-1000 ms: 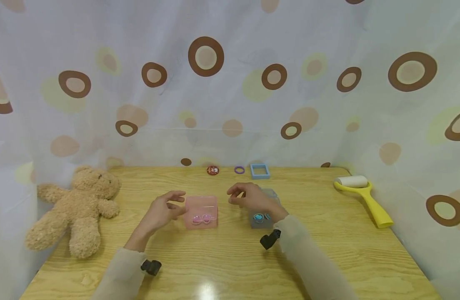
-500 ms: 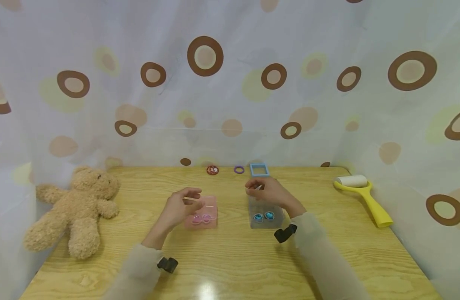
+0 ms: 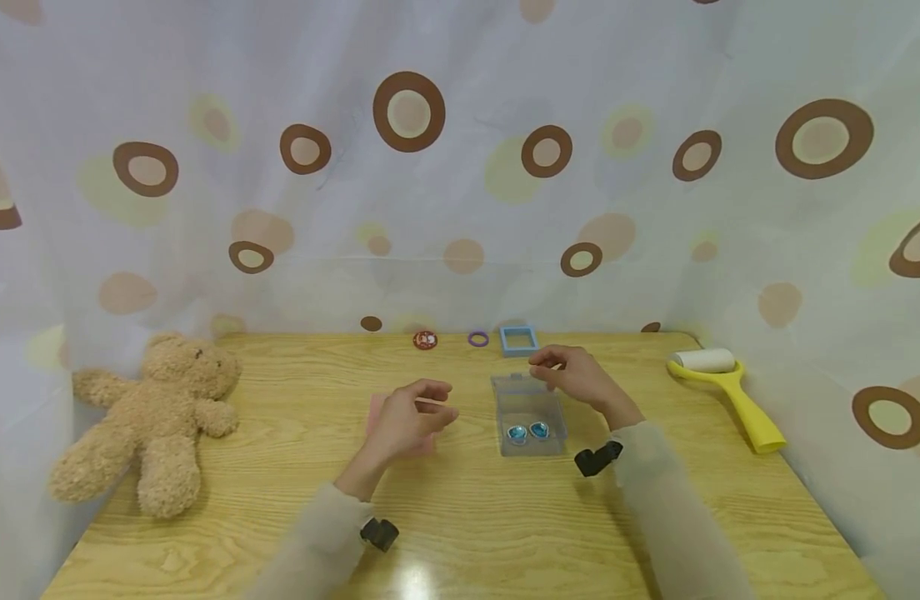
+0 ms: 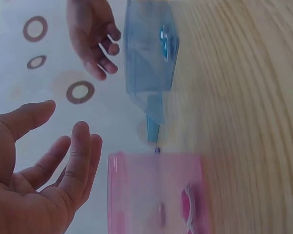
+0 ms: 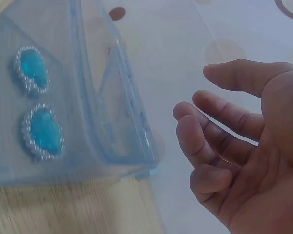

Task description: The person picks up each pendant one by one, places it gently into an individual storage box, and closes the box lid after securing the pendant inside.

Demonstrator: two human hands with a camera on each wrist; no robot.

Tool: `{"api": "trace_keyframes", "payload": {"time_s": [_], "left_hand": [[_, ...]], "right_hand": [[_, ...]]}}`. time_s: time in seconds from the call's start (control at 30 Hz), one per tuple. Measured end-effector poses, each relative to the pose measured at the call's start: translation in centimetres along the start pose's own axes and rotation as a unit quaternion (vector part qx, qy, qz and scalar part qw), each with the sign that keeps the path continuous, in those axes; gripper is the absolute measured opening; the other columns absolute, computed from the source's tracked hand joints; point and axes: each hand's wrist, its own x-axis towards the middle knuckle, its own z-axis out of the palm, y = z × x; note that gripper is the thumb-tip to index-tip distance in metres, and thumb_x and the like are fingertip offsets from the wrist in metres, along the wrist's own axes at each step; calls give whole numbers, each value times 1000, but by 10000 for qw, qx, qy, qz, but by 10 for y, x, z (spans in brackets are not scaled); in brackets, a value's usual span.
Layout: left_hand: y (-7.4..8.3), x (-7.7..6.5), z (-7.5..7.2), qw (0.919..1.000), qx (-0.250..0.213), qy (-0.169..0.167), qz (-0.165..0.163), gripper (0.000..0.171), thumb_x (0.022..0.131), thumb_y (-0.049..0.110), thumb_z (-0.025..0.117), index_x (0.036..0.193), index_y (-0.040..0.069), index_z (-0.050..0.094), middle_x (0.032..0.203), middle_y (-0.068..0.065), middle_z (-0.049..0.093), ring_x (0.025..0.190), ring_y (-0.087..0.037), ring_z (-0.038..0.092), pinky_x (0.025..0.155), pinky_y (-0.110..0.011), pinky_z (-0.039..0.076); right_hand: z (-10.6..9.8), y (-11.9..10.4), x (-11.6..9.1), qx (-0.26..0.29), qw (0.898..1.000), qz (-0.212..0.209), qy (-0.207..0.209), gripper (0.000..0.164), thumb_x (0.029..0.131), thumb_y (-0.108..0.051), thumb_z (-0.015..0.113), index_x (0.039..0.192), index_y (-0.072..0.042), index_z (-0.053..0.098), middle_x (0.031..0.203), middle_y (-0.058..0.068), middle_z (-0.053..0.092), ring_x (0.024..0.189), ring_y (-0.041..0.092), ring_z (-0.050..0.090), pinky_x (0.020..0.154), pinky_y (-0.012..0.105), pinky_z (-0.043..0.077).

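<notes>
My left hand (image 3: 407,421) hovers over the pink see-through box (image 3: 376,410), fingers loosely bent and holding nothing, and covers much of it in the head view. A pink gem piece (image 4: 186,207) lies inside that box in the left wrist view. To the right stands a clear bluish box (image 3: 531,408) with its lid raised at the back. Two blue gem earrings edged with small beads (image 5: 44,131) lie side by side in it. Beside this box's far right corner is my right hand (image 3: 580,377), fingers relaxed and nothing between them.
Along the table's back edge lie a red round badge (image 3: 425,340), a purple ring (image 3: 478,344) and a light blue square frame (image 3: 520,352). A teddy bear (image 3: 160,408) lies at the left, a yellow-handled lint roller (image 3: 745,408) at the right. A patterned curtain (image 3: 460,208) encloses the table.
Both hands have moved right. The left one went from beside the pink box to over it; the right one slid off the bluish box to its far right corner, uncovering the earrings.
</notes>
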Motion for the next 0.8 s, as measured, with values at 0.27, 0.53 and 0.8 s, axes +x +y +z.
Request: {"api": "trace_keyframes", "payload": {"time_s": [0.27, 0.53, 0.8], "left_hand": [[8, 8, 27, 9994, 253, -237, 29, 41, 88, 24, 77, 126, 14, 66, 128, -11, 65, 109, -25, 69, 81, -34, 60], [6, 17, 54, 9976, 361, -569, 175, 44, 87, 13, 77, 129, 5, 63, 128, -18, 63, 110, -32, 68, 81, -35, 61], [2, 24, 66, 9958, 626, -647, 134, 44, 88, 18, 76, 129, 6, 63, 127, -19, 64, 107, -34, 69, 84, -40, 60]], "right_hand": [[-6, 20, 1, 150, 9996, 235, 55, 36, 102, -27, 58, 127, -1, 61, 115, 17, 64, 96, 33, 62, 85, 50, 56], [-5, 38, 4, 240, 9978, 613, 6, 37, 102, -27, 58, 127, 0, 61, 117, 16, 62, 88, 23, 61, 81, 43, 55], [-5, 45, 3, 292, 9972, 674, -100, 34, 102, -25, 57, 124, 1, 62, 116, 19, 61, 87, 26, 61, 73, 39, 55]]}}
